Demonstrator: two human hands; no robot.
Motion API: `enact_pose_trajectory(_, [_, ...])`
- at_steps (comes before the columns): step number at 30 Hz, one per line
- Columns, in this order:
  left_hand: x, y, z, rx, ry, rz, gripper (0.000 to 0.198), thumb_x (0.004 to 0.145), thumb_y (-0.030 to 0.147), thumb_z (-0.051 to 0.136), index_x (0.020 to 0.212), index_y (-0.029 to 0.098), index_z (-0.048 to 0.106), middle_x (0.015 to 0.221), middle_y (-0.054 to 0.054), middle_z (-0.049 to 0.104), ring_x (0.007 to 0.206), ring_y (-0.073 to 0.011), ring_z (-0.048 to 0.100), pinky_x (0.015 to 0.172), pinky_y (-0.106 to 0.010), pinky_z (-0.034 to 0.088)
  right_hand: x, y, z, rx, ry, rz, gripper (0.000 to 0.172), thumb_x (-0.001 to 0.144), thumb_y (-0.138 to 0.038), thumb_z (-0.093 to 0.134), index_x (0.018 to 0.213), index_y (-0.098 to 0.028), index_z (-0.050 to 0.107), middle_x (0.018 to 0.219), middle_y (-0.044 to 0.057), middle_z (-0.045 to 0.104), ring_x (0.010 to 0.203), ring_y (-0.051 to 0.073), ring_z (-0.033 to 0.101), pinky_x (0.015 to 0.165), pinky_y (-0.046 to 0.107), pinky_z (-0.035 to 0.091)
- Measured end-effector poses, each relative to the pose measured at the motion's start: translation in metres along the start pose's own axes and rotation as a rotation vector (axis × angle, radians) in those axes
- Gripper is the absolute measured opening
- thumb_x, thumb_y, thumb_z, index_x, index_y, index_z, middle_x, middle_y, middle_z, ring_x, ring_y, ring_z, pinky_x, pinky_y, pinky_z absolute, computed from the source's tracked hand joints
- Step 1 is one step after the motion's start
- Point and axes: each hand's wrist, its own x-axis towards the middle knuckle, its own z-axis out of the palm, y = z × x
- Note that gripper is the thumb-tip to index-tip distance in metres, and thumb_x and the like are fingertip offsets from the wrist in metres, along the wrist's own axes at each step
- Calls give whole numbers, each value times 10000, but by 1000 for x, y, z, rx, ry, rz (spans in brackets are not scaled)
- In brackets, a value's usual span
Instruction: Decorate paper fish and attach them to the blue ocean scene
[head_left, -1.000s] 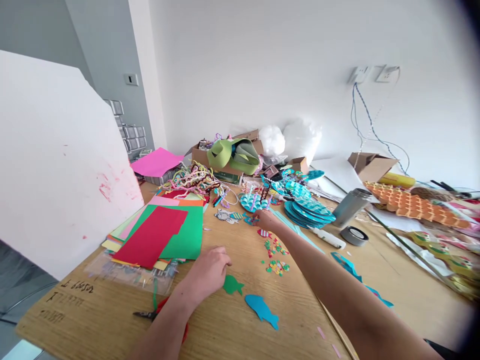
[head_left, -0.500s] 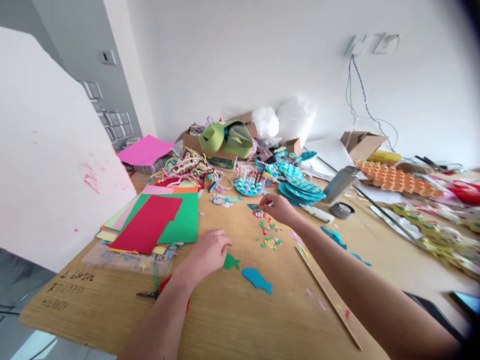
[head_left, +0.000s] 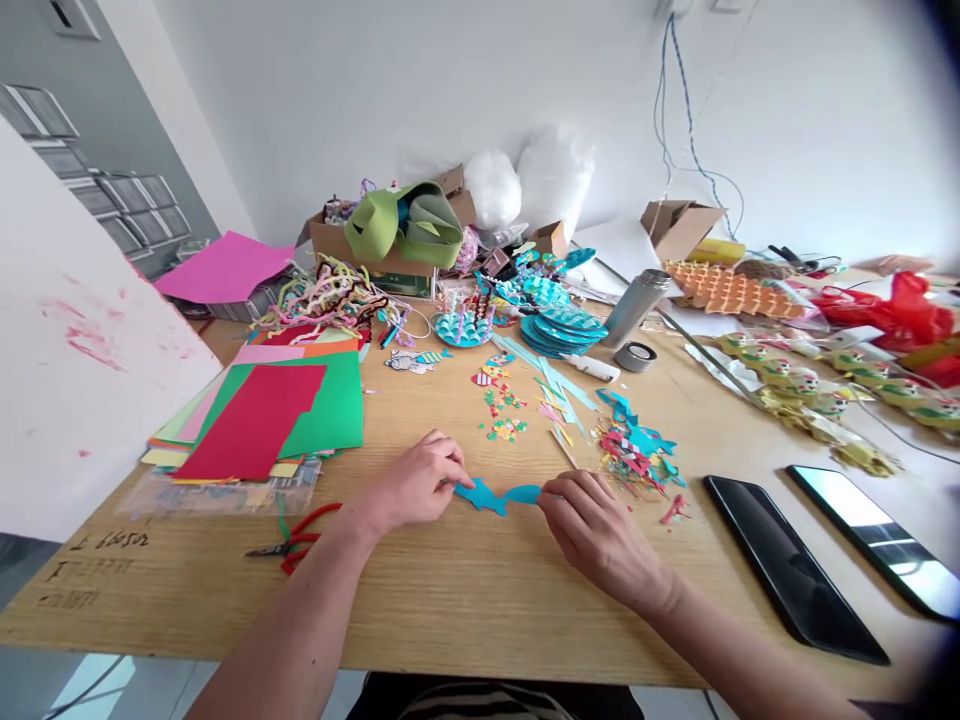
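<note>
At the front middle of the table, my left hand [head_left: 420, 483] has its thumb and fingertips pressed on a blue paper fish cutout [head_left: 484, 497]. Just right of it, my right hand [head_left: 592, 525] pinches the end of another blue paper piece [head_left: 523, 494], which comes close to the first one. Whether the two blue pieces touch or overlap, I cannot tell. Beyond my hands lie small decorated paper fish [head_left: 485, 379] and scattered bits of red, green and yellow paper [head_left: 504, 430]. Red-handled scissors [head_left: 300, 540] rest beside my left forearm.
Coloured paper sheets [head_left: 259, 420] are stacked at the left, near a white board [head_left: 82, 330]. Paper scraps [head_left: 637, 440] lie right of my hands, with two phones [head_left: 795, 570] further right. A steel flask [head_left: 636, 308], tape roll [head_left: 635, 356] and blue plates [head_left: 562, 330] stand farther back.
My right hand has come back from the small decorated fish to the table's front and now holds blue paper. My left hand has moved onto the blue fish. The green fish is out of sight.
</note>
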Motion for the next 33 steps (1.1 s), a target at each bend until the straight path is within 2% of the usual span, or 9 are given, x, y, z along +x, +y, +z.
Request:
enact_pose_trajectory(7, [0,1,5,46,-37,32,362,776,56,515,983,257,734,939,-48,619,969,-188,502,883,-307,433,13,8,7,-111,-74,-41,234,941,-113,386,886,-163,608,895,90,616,880,215,499,793,369,406])
enact_pose_trajectory(12, [0,2,7,87,-63,9,372,782,53,492,979,249,740,910,-59,613,946,-194,501,853,-312,434,17,11,13,-153,-139,-14,206,932,-128,423,841,-154,605,853,87,595,861,222,487,773,365,405])
enact_pose_trajectory(17, [0,5,7,69,-63,-8,380,775,34,483,968,238,738,910,-52,612,937,-189,498,852,-307,429,19,10,13,-85,-233,-2,147,912,-143,466,867,-162,604,865,92,592,899,235,497,793,381,423])
enact_pose_trajectory(22, [0,8,6,32,-52,-42,378,770,25,486,950,242,737,905,-50,610,937,-186,501,843,-301,437,23,14,6,62,-231,48,114,892,-169,500,824,-194,589,884,79,600,904,222,523,805,390,436])
enact_pose_trajectory(24, [-1,8,6,25,-46,-56,366,772,31,491,944,239,737,898,-52,608,934,-188,503,841,-303,442,34,27,4,133,-200,62,83,896,-208,519,884,-202,601,921,76,612,920,220,529,814,386,438])
enact_pose_trajectory(27, [-1,8,7,16,-38,-66,354,775,41,494,941,237,736,889,-52,604,943,-194,502,846,-312,443,66,61,7,193,-153,101,130,918,-254,502,918,-194,618,925,81,634,920,215,541,823,368,437])
enact_pose_trajectory(30, [-1,8,8,6,-35,-67,359,768,31,487,935,232,732,897,-45,601,953,-189,499,844,-303,441,109,101,22,177,-228,223,145,902,-238,520,935,-192,654,942,80,665,945,210,562,837,334,440])
enact_pose_trajectory(33, [-1,8,9,1,-35,-65,370,760,15,478,928,232,727,905,-37,598,950,-178,495,834,-287,438,146,133,46,141,-287,262,163,863,-181,543,953,-176,679,939,90,684,967,230,566,828,332,436])
